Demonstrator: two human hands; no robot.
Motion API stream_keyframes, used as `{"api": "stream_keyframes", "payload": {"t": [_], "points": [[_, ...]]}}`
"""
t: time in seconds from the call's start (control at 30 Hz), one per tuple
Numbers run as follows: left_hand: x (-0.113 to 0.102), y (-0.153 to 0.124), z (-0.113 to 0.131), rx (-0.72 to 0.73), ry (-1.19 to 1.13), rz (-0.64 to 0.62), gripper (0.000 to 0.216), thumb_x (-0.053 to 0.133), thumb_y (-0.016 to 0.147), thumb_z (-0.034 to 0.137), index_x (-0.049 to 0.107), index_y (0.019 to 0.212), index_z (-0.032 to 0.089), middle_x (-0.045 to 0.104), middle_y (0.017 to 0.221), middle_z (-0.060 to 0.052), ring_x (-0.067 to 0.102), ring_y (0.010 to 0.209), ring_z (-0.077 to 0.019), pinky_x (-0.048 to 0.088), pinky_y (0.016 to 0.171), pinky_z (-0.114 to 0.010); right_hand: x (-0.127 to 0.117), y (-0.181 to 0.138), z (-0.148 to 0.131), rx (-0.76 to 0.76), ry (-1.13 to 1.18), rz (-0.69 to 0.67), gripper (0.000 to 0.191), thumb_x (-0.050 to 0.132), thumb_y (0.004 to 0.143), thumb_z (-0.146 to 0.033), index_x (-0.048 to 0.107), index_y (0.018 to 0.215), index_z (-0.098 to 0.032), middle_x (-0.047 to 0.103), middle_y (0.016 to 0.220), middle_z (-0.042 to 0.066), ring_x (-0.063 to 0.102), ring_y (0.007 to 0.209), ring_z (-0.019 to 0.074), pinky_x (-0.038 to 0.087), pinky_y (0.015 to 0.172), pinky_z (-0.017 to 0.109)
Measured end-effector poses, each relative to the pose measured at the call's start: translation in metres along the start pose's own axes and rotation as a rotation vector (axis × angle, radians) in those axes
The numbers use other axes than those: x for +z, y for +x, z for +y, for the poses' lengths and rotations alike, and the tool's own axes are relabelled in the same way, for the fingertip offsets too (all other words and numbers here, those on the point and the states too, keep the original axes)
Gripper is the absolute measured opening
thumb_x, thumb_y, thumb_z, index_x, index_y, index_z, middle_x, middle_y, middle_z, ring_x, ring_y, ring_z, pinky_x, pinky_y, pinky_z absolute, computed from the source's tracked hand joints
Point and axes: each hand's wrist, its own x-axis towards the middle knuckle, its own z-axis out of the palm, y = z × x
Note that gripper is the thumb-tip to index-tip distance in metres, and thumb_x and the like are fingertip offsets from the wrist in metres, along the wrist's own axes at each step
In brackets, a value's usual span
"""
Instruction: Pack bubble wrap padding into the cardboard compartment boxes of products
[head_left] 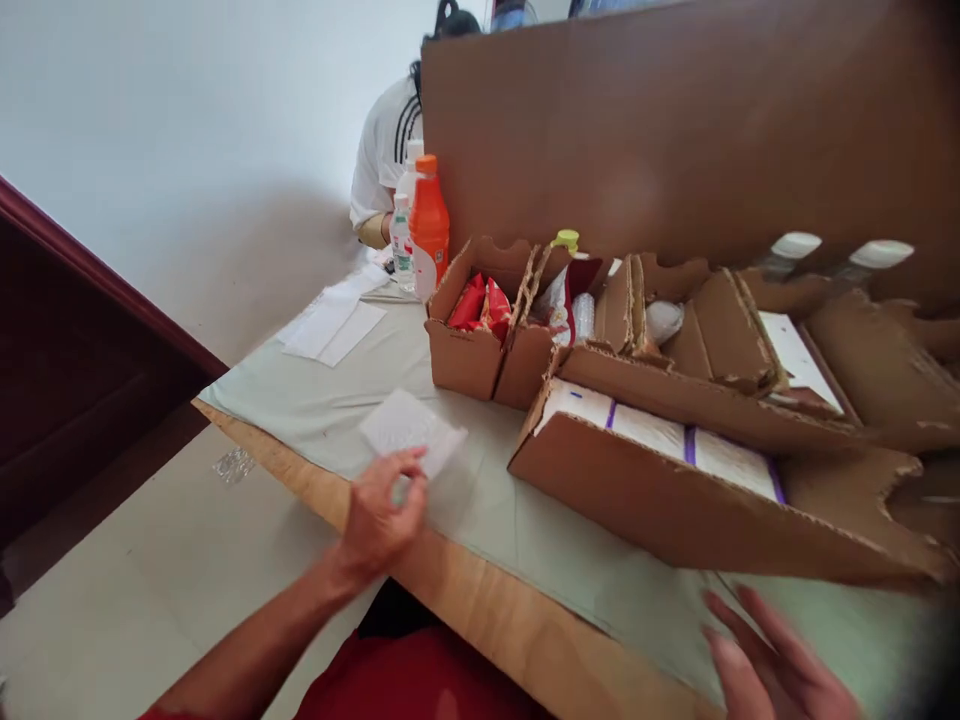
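My left hand [384,515] is over the near edge of the cloth-covered table, thumb and fingers closed at the near corner of a thin white square sheet [401,425]. The sheet looks like a tissue or a flat, thin packet; blur hides which. Its far part lies over the pale green cloth [315,405]. At the lower right, my right hand [784,665] has its fingers apart and holds nothing. It is nearest to a long cardboard box [637,490], which contains white packs [649,430] with purple bands.
Behind stand cardboard bins, one with red snack packets [480,308]. An orange bottle [430,225] and a clear bottle [403,245] are left of them. White papers [334,325] lie at the far left. A person [382,150] sits beyond a tall cardboard panel [645,130]. A clear wrapper [234,465] is on the floor.
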Motion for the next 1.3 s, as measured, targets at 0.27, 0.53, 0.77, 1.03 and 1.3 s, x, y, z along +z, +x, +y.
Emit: {"api": "stream_keyframes", "payload": {"t": [0.27, 0.53, 0.77, 1.03, 1.3], "points": [[0.059, -0.070, 0.066, 0.218, -0.416, -0.889, 0.076, 0.075, 0.082, 0.039, 0.047, 0.149, 0.018, 0.053, 0.153, -0.019, 0.053, 0.140, -0.0330, 0.049, 0.113, -0.051, 0.009, -0.030, -0.002, 0.180, -0.012, -0.495, 0.075, 0.067, 0.085, -0.060, 0.047, 0.146, -0.021, 0.069, 0.127, 0.017, 0.071, 0.108, 0.0280, 0.059, 0.085, 0.039], [0.041, -0.060, 0.043, 0.355, -0.235, -0.436, 0.033, 0.057, 0.088, 0.007, 0.064, 0.117, 0.020, 0.068, 0.128, -0.014, 0.059, 0.127, -0.0291, 0.053, 0.104, -0.050, 0.023, -0.032, -0.016, 0.075, -0.076, -0.327, 0.059, 0.060, 0.093, -0.049, 0.052, 0.143, -0.020, 0.073, 0.097, 0.007, 0.069, 0.081, 0.0198, 0.057, 0.076, 0.034], [0.057, -0.043, 0.041, 0.406, -0.128, -0.486, 0.028, 0.060, 0.087, 0.008, 0.067, 0.112, 0.017, 0.068, 0.126, -0.015, 0.056, 0.129, -0.0323, 0.055, 0.102, -0.052, -0.063, -0.022, 0.024, -0.207, -0.608, -0.037, 0.061, 0.063, 0.089, -0.053, 0.058, 0.136, -0.014, 0.070, 0.116, 0.017, 0.067, 0.101, 0.0312, 0.054, 0.089, 0.050], [0.075, -0.031, 0.067, 0.156, -0.429, -0.671, 0.023, 0.057, 0.091, 0.016, 0.071, 0.110, 0.020, 0.073, 0.113, -0.010, 0.070, 0.102, -0.0211, 0.061, 0.084, -0.034, 0.003, -0.036, -0.016, -0.633, -0.595, -0.363, 0.031, 0.051, 0.096, -0.013, 0.065, 0.121, -0.023, 0.069, 0.125, 0.012, 0.062, 0.117, 0.0275, 0.049, 0.100, 0.047], [0.107, -0.016, 0.038, -0.296, -0.440, -0.746, 0.024, 0.059, 0.084, 0.029, 0.071, 0.102, 0.017, 0.070, 0.090, -0.006, 0.067, 0.071, -0.0158, 0.056, 0.056, -0.026, -0.021, -0.013, 0.022, -0.631, -0.742, -0.556, 0.032, 0.051, 0.100, -0.028, 0.066, 0.128, -0.021, 0.065, 0.139, 0.012, 0.055, 0.133, 0.0305, 0.046, 0.103, 0.049]]}}
